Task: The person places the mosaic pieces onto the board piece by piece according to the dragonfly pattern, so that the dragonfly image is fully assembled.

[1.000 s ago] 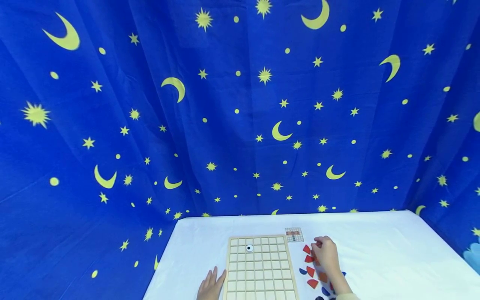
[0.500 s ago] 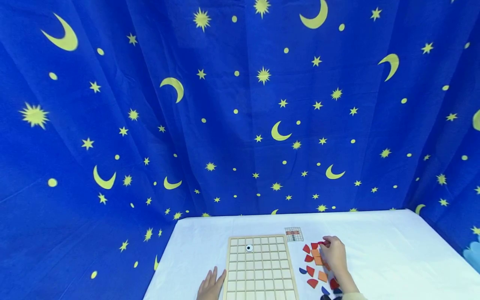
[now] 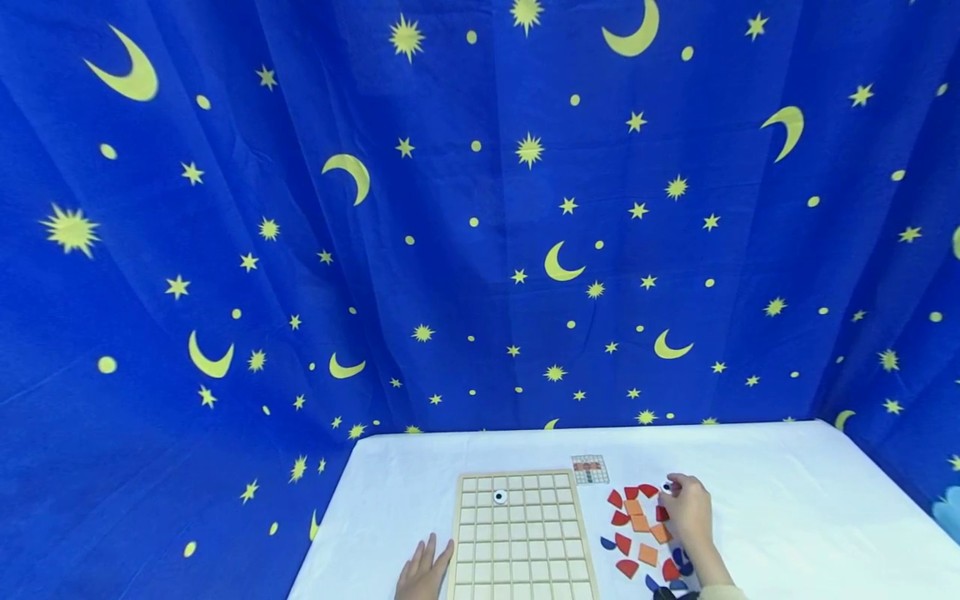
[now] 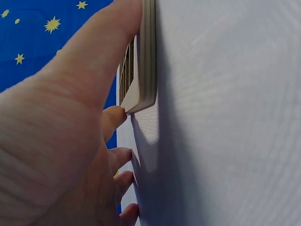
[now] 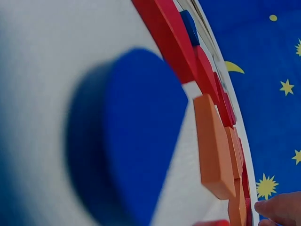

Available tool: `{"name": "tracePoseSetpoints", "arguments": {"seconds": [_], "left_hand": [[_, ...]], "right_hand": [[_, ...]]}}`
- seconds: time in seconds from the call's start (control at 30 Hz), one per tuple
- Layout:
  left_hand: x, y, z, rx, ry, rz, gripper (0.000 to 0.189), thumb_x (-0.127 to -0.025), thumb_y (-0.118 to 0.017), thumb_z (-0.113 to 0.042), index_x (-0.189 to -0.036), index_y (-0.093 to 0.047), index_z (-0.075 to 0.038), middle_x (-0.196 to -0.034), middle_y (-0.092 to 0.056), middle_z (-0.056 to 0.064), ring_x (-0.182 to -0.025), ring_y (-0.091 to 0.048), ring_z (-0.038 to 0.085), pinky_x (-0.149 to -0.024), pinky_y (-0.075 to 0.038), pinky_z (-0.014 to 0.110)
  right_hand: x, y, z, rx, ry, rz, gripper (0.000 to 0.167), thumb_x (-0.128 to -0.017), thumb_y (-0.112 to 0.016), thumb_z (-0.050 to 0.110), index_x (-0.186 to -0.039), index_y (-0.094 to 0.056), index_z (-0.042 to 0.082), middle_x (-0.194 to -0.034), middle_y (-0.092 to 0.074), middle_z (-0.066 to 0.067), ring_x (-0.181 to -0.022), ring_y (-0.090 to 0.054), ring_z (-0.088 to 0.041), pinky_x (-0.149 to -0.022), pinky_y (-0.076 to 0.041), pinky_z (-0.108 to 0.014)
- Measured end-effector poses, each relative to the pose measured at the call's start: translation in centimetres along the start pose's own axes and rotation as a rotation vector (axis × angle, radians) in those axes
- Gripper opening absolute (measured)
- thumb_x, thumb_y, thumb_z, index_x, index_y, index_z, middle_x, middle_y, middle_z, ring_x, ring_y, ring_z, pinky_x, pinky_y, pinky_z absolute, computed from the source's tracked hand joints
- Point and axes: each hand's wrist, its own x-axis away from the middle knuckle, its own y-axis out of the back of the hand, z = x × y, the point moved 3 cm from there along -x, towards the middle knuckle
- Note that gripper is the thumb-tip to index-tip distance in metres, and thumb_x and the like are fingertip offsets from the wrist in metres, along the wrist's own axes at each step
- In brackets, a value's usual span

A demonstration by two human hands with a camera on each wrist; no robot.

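A pale wooden grid board (image 3: 519, 552) lies on the white table, with a white disc with a black dot (image 3: 500, 497) in its upper rows. My left hand (image 3: 422, 573) rests beside the board's left side, fingers spread; in the left wrist view its thumb (image 4: 110, 35) lies along the board's edge. On the right, my right hand (image 3: 688, 512) appears to pinch a small black-and-white piece (image 3: 666, 487) between thumb and fingertips. Beside it lie red quarter-round pieces (image 3: 627, 568) and orange squares (image 3: 648, 554). A blue rounded block (image 5: 146, 127) looms close in the right wrist view.
A small card with a printed grid and coloured pattern (image 3: 589, 468) lies off the board's upper right corner. Blue pieces (image 3: 607, 542) and dark ones (image 3: 663, 593) lie among the others. A blue curtain (image 3: 465, 292) with moons and stars surrounds the table (image 3: 795, 517).
My right hand has moved to the right, uncovering red and orange pieces. The red piece at its fingertips half a second ago now lies on the table. My left hand has stayed put.
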Motion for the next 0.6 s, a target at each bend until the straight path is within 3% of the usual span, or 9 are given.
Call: {"name": "tracePoseSetpoints", "arguments": {"seconds": [0.2, 0.33, 0.6], "left_hand": [[-0.09, 0.07, 0.0, -0.007, 0.007, 0.016, 0.104, -0.068, -0.073, -0.063, -0.141, -0.037, 0.002, -0.148, -0.027, 0.036, -0.136, -0.024, 0.057, -0.105, -0.022, 0.072], [0.0, 0.08, -0.01, -0.012, 0.003, 0.006, 0.104, -0.068, -0.073, -0.064, -0.141, -0.037, 0.002, -0.148, -0.028, 0.035, -0.135, -0.024, 0.057, -0.106, -0.022, 0.072], [-0.03, -0.09, 0.16, -0.023, -0.014, -0.022, 0.102, -0.068, -0.071, -0.065, -0.14, -0.038, 0.0, -0.148, -0.029, 0.034, -0.135, -0.026, 0.056, -0.105, -0.024, 0.071]], "right_hand": [[-0.12, -0.04, -0.37, 0.006, -0.011, -0.018, 0.033, -0.071, -0.068, -0.005, -0.101, -0.062, -0.018, -0.082, -0.06, -0.028, -0.072, -0.059, -0.033, -0.067, -0.049, -0.046], [-0.2, -0.24, -0.61, 0.017, -0.044, -0.017, 0.035, -0.072, -0.068, -0.005, -0.104, -0.06, -0.018, -0.088, -0.059, -0.031, -0.078, -0.059, -0.038, -0.073, -0.049, -0.049], [-0.6, -0.45, -0.89, 0.021, -0.12, 0.071, 0.038, -0.079, -0.067, -0.002, -0.112, -0.057, -0.017, -0.108, -0.058, -0.036, -0.099, -0.057, -0.048, -0.087, -0.048, -0.056]]}}
